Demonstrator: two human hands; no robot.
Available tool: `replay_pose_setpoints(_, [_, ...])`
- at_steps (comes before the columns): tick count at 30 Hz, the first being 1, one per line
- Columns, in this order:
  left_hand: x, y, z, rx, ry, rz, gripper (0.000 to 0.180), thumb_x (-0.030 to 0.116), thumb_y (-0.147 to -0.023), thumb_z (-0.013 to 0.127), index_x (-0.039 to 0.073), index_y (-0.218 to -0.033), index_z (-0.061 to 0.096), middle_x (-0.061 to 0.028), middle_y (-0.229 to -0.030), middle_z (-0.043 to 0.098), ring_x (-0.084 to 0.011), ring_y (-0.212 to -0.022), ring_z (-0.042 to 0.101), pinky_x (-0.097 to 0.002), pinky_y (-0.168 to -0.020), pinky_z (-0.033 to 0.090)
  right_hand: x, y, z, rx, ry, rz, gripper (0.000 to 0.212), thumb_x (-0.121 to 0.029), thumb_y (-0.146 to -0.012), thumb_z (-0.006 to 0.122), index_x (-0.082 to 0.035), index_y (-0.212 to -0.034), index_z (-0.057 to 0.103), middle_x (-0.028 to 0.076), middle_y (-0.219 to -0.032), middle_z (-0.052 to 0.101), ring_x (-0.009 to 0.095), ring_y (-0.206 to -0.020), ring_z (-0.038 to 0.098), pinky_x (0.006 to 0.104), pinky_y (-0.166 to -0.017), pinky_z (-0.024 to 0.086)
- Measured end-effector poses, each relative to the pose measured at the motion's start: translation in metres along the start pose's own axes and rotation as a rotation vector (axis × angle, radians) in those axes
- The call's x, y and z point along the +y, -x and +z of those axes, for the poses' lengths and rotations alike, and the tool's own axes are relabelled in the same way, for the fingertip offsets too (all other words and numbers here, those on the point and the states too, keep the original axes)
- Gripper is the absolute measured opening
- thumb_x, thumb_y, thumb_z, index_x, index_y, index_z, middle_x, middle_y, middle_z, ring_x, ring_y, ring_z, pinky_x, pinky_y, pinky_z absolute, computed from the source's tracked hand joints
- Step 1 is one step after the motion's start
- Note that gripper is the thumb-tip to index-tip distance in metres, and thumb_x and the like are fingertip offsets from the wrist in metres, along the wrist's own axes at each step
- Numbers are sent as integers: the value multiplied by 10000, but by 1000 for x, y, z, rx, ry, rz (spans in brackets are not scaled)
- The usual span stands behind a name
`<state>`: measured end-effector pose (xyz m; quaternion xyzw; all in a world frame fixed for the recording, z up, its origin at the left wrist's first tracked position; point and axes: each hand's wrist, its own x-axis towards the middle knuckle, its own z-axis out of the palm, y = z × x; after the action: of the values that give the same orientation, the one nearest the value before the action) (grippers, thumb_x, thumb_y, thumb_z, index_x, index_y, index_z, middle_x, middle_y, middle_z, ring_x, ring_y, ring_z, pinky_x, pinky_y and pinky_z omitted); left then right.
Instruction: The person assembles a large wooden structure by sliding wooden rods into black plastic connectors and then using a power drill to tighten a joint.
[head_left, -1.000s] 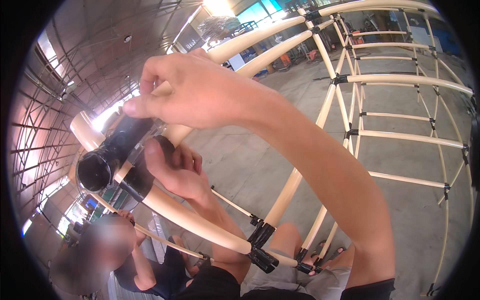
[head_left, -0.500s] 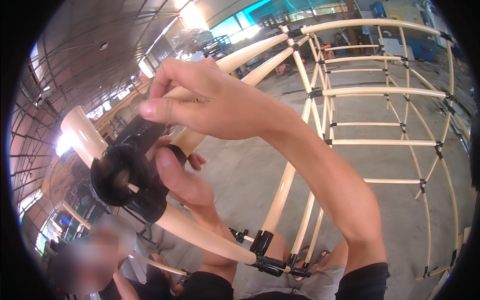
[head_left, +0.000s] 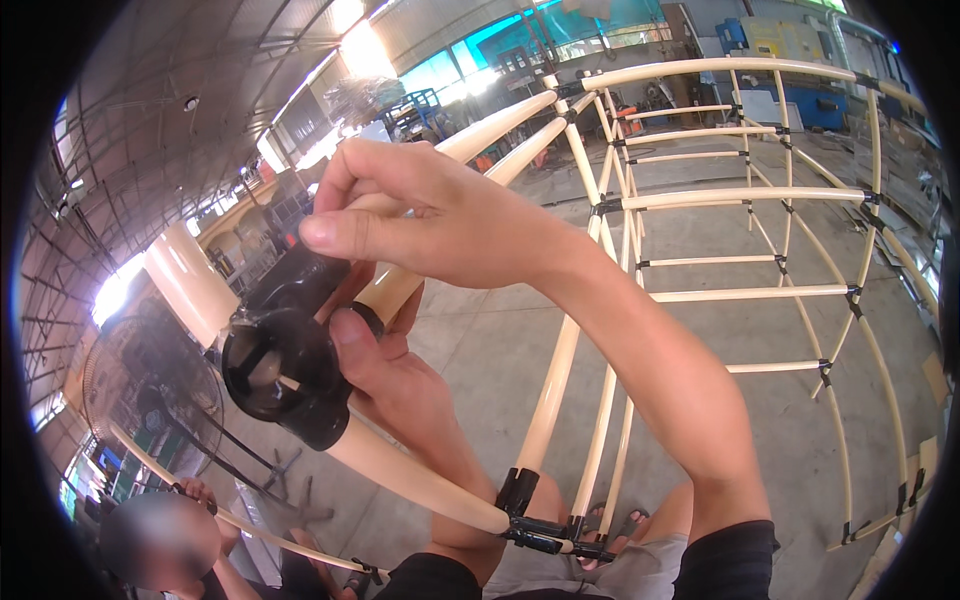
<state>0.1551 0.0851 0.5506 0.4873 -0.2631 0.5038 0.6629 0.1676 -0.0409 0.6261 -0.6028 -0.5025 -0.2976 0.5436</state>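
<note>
I have the left hand (head_left: 395,365) closed on the black joint (head_left: 285,365), its thumb laid along the near side and its fingers bent round behind, partly hidden by a pale pipe (head_left: 390,295) with a black collar (head_left: 368,317). The joint sits left of centre, in front of both hands, its round hollow end facing my camera. The right hand (head_left: 395,215) is above the left one, fingers curled and thumb stretched out to the upper part of the joint; from here I can't make out whether the fingers grip anything, since their tips are hidden. A wide pipe stub (head_left: 190,285) rises from the joint's far side, tilted to the left, and a bottom pipe (head_left: 425,487) slants from it down to a lower joint (head_left: 540,532) near my knees. Behind the right hand a rail (head_left: 500,125) reaches up to the frame (head_left: 750,196), whose pale pipes and black joints stand over the grey floor (head_left: 480,350) on my right. At lower left I see a co-worker (head_left: 160,540) with a hand (head_left: 200,492) raised beside the head, and above them a stand fan (head_left: 145,395).
</note>
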Motion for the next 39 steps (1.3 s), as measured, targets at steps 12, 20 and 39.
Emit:
replay_pose_setpoints(12, [6,-2,-16,-164,-115,-127,500,500,-947,489,13,-1021,572,-60,-652,570,-113,-432,491,-214,-370,310,4,1,-1,27,67,47,517,-439,-834,706,41,-1019,659,237,-987,686,329,-995,658,398,-839,514])
replay_pose_setpoints(20, [10,4,-3,-78,-111,-112,587,558,-956,442,-2,-1062,586,-82,-656,607,-107,-425,510,-196,-332,292,4,-6,-3,17,180,22,387,-377,-902,698,-3,-994,653,95,-939,680,173,-929,627,313,-817,479])
replay_pose_setpoints(39, [2,4,12,45,109,-124,645,609,-904,414,-6,-1014,574,-93,-621,563,-113,-397,448,-205,-306,260,2,-4,-3,40,162,41,499,-459,-788,751,0,-974,688,173,-1007,688,296,-1040,633,380,-932,470])
